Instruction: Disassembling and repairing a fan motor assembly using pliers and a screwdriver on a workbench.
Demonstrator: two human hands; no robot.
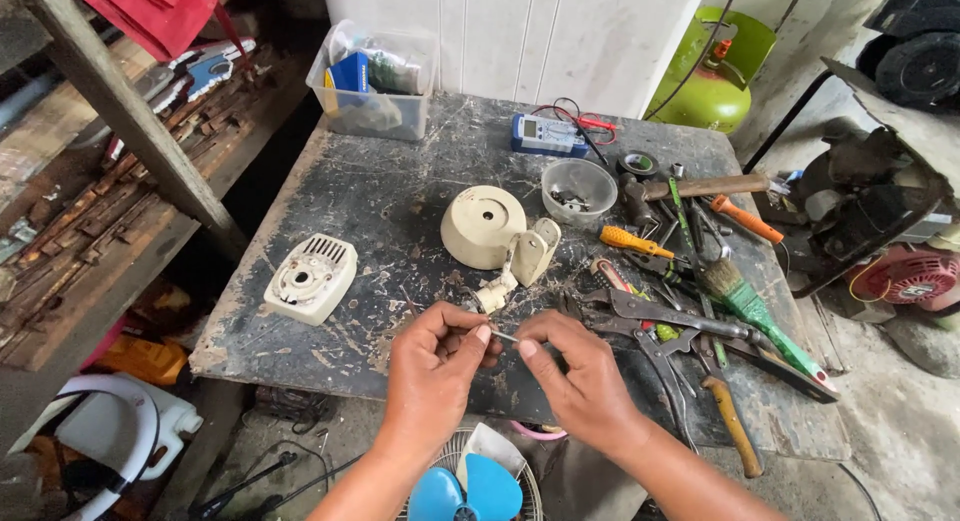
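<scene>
Both hands meet low over the tabletop (400, 191), at six o'clock. The left hand (432, 366) and right hand (580, 376) each keep a pinching grip on one thin metal pin (504, 336). A cream fan base (495, 231) sits at twelve o'clock.

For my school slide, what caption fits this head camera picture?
Two hands, left hand and right hand, pinch a small metal pin above a cluttered workbench.

Repair workshop: scarred workbench (400, 191), scattered pliers (650, 326), multimeter (545, 134).
</scene>
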